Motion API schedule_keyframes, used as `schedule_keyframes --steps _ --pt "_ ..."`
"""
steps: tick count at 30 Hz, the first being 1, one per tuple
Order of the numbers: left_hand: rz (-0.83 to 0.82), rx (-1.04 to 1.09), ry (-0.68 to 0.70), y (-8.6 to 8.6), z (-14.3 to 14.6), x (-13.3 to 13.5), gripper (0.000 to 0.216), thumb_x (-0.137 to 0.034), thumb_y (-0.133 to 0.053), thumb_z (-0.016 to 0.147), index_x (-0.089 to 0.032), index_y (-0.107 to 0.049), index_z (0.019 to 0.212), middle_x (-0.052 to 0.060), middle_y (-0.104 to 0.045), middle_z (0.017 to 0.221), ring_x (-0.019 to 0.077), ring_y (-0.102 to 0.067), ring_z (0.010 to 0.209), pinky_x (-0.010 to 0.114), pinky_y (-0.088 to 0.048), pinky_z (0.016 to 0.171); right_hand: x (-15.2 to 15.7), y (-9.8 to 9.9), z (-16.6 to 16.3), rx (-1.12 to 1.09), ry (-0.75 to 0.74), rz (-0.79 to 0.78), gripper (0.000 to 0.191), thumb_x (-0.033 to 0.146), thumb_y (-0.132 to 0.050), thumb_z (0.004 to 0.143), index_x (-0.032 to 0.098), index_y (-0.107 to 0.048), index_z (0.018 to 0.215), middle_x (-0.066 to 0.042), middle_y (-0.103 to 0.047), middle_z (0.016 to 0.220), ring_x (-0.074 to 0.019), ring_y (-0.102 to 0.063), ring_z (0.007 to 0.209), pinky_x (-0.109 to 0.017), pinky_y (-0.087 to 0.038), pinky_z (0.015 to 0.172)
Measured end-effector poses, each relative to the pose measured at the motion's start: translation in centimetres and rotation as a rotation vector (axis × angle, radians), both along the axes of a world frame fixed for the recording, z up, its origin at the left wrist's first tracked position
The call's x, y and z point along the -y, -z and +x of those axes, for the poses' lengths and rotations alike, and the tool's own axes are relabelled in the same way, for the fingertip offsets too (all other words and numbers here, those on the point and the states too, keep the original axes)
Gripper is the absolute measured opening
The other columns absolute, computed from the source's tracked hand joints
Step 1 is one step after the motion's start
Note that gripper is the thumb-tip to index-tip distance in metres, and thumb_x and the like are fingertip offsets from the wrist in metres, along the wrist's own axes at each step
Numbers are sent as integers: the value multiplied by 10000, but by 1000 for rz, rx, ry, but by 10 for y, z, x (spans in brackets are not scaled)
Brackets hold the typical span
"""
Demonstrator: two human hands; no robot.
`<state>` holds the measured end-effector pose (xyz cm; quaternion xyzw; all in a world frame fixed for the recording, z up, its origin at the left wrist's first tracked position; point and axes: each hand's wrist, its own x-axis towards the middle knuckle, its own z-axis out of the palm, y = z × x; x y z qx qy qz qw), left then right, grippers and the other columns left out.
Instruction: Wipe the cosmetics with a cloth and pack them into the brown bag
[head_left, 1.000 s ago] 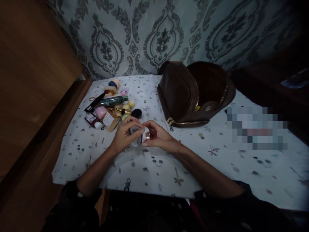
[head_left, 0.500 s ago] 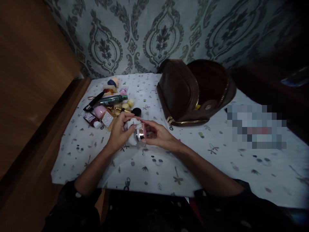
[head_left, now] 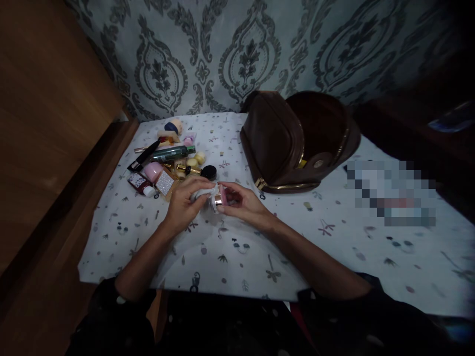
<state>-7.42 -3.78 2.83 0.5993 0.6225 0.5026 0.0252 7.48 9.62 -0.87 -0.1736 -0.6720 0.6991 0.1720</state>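
Both hands meet over the middle of the patterned white cloth [head_left: 237, 257] that covers the table. The right hand [head_left: 241, 201] is closed around a small pink jar with a gold band [head_left: 218, 199], held on its side just above the cloth, its open or capped end turned toward the other hand. The left hand [head_left: 185, 202] grips a crumpled white wipe [head_left: 204, 192] between thumb and fingers and presses it against the jar, so the 2 things touch. Whether the jar has a lid on it, I cannot tell in this dim light.

Just beyond the left hand lies a heap of cosmetics [head_left: 166, 160]: a dark green tube [head_left: 171, 154], a black pen-like stick [head_left: 143, 157], a glittery gold compact [head_left: 166, 183], a small round black pot [head_left: 209, 172] and some pale sponges. To the right of the heap, well apart from it, stands a brown leather bag [head_left: 282, 141] with its zip open and its flap thrown back. Damask wallpaper [head_left: 245, 54] rises behind the table, and a wooden panel [head_left: 48, 113] closes off the left side.
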Motion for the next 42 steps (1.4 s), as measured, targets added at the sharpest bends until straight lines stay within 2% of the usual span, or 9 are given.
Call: schedule_keyframes --steps 5,9,14,17,23,32,37,42 --pt "24 -145 -2 -2 7 2 182 -182 -587 910 -224 -710 1038 57 -705 1051 199 -650 996 369 -516 881 -1 0 -3 42 46 -106 691 349 -867 592 211 -611 1219 -40 -611 996 -190 -616 890 -319 -564 714" --pt "79 -224 10 -1 13 2 235 -105 -562 904 -219 -699 1058 62 -691 1053 186 -646 993 352 -524 864 -1 2 -4 -19 58 -233 661 344 -876 585 208 -610 1174 -10 -604 912 -165 -626 787 -302 -578 637" --pt "150 -232 77 2 20 1 288 -50 -523 912 -220 -669 1092 70 -662 1061 182 -634 1027 358 -537 869 0 -2 -4 -128 95 -384 471 378 -856 650 203 -667 1045 -33 -652 988 -156 -636 823 -280 -589 655" --pt "173 -245 113 3 23 0 303 -37 -509 916 -220 -657 1108 74 -654 1052 186 -625 1037 368 -540 876 -1 -6 -3 -155 88 -493 382 403 -825 697 203 -690 993 -23 -678 929 -130 -630 763 -259 -578 659" --pt "185 -226 147 4 26 1 311 -68 -493 938 -234 -651 1150 79 -659 1055 195 -630 1027 381 -542 873 -7 -8 -2 -173 30 -597 359 481 -778 727 189 -686 914 -37 -715 889 -150 -648 720 -267 -573 640" --pt "205 -179 115 6 28 2 302 -80 -524 930 -226 -652 1161 87 -671 1076 194 -644 1033 369 -547 882 -5 -6 -2 -151 -123 -647 343 499 -766 740 190 -689 866 -15 -690 795 -123 -620 652 -221 -539 558" --pt "205 -162 10 4 27 3 243 -131 -546 936 -222 -656 1133 73 -687 1066 189 -664 1014 357 -545 876 -3 -6 0 -118 -208 -601 335 489 -752 764 170 -697 851 -24 -670 756 -134 -626 657 -236 -551 571" --pt "148 -183 -117 2 21 2 199 -149 -563 922 -225 -677 1066 59 -703 1039 198 -660 977 364 -524 870 -1 -10 1 -119 -253 -597 361 486 -784 725 157 -712 854 -24 -673 746 -130 -618 645 -234 -554 563"
